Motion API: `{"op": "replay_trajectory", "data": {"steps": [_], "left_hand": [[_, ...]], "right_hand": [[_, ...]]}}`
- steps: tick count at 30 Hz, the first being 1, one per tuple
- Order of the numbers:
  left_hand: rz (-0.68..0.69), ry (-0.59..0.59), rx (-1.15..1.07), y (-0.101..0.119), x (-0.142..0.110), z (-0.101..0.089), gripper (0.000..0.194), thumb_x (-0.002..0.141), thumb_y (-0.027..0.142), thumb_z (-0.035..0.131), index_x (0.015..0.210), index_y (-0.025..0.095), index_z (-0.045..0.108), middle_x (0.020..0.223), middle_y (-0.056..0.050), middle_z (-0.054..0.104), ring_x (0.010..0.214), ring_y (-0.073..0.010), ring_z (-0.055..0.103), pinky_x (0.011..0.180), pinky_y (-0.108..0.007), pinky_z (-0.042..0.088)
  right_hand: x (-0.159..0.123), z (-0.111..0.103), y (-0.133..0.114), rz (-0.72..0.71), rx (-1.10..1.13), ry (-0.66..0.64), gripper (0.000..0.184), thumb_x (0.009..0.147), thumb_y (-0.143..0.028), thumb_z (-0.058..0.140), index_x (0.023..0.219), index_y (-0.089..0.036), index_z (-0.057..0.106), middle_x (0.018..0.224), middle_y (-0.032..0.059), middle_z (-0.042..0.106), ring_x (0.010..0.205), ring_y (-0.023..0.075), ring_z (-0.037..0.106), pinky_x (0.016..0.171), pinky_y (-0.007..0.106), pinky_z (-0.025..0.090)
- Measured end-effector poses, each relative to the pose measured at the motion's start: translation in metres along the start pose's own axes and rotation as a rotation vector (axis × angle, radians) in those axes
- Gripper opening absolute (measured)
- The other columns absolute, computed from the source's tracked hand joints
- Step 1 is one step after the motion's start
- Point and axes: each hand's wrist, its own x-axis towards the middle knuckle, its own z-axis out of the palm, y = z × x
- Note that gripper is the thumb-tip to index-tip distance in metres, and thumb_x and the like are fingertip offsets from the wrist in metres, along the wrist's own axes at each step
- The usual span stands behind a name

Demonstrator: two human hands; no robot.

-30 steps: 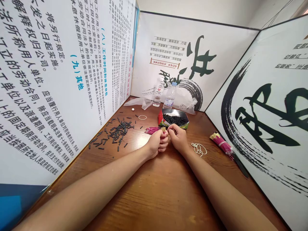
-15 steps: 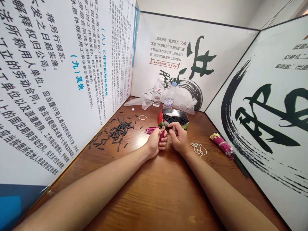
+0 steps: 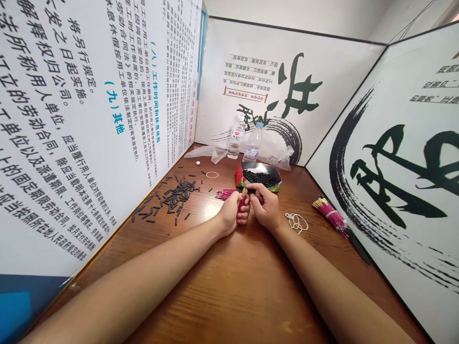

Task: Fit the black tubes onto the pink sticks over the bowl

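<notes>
My left hand (image 3: 231, 212) is closed around a bundle of thin magenta wires (image 3: 242, 201), whose gold-coloured tips point up out of the fist. Close on its right is my right hand (image 3: 266, 205), its index finger reaching over to those tips and its other fingers curled. Whether a small piece sits between its thumb and index finger is hidden. More magenta wires (image 3: 225, 194) lie on the table behind my left hand. Just beyond both hands stands an open box (image 3: 239, 176) holding many short black tubes (image 3: 263, 178).
Loose black tubes (image 3: 175, 197) are scattered on the table at left. White elastic bands (image 3: 297, 222) lie right of my hands, with a tied wire bundle (image 3: 332, 216) farther right. Two bottles (image 3: 253, 143) and clear plastic stand at the back. Printed panels (image 3: 251, 38) enclose the table.
My right hand has shifted slightly left, its index finger now stretched over the gold tips in my left hand. The left hand keeps its grip in the same place.
</notes>
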Motion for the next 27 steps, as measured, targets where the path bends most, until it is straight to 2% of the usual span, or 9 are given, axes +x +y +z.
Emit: {"op": "replay_trajectory", "data": {"steps": [10, 13, 18, 23, 27], "left_hand": [[0.019, 0.019, -0.046, 0.0000, -0.0005, -0.0001, 0.006, 0.072, 0.024, 0.037, 0.071, 0.019, 0.041, 0.053, 0.007, 0.026, 0.037, -0.0054, 0.016, 0.036, -0.017, 0.013], [0.022, 0.039, -0.035, -0.0005, 0.0006, 0.0000, 0.004, 0.071, 0.023, 0.039, 0.073, 0.020, 0.040, 0.053, 0.008, 0.026, 0.037, -0.0053, 0.015, 0.036, -0.017, 0.011], [0.020, 0.031, -0.012, -0.0015, 0.0017, 0.0002, 0.004, 0.072, 0.023, 0.039, 0.071, 0.020, 0.037, 0.052, 0.008, 0.026, 0.036, -0.0049, 0.015, 0.036, -0.017, 0.010], [0.011, 0.034, 0.000, -0.0020, 0.0017, -0.0001, 0.010, 0.073, 0.024, 0.038, 0.066, 0.020, 0.033, 0.052, 0.007, 0.027, 0.036, -0.0043, 0.015, 0.036, -0.017, 0.012], [0.043, 0.041, 0.001, -0.0028, 0.0008, 0.0004, 0.005, 0.074, 0.023, 0.039, 0.071, 0.020, 0.036, 0.051, 0.008, 0.027, 0.036, -0.0046, 0.016, 0.036, -0.017, 0.012]], "right_hand": [[0.0017, 0.0005, 0.0019, 0.058, 0.022, 0.060, 0.003, 0.083, -0.020, 0.050, 0.083, -0.020, 0.053, 0.056, -0.0080, 0.031, 0.047, 0.0088, 0.031, 0.048, 0.022, 0.028], [0.0012, 0.0008, 0.0019, 0.055, 0.020, 0.050, 0.003, 0.084, -0.020, 0.050, 0.084, -0.020, 0.053, 0.057, -0.0080, 0.031, 0.048, 0.0088, 0.031, 0.049, 0.022, 0.028], [0.0005, 0.0009, 0.0021, 0.036, 0.000, -0.007, 0.017, 0.085, -0.021, 0.049, 0.098, -0.020, 0.060, 0.057, -0.0075, 0.031, 0.049, 0.0097, 0.032, 0.050, 0.023, 0.029], [0.0013, 0.0006, 0.0028, 0.042, 0.005, 0.004, 0.012, 0.084, -0.021, 0.049, 0.088, -0.020, 0.060, 0.056, -0.0071, 0.033, 0.048, 0.0095, 0.033, 0.049, 0.023, 0.028], [0.0016, 0.0003, 0.0026, 0.058, 0.021, 0.028, 0.007, 0.085, -0.021, 0.049, 0.082, -0.020, 0.056, 0.056, -0.0071, 0.032, 0.049, 0.0092, 0.032, 0.049, 0.023, 0.027]]}}
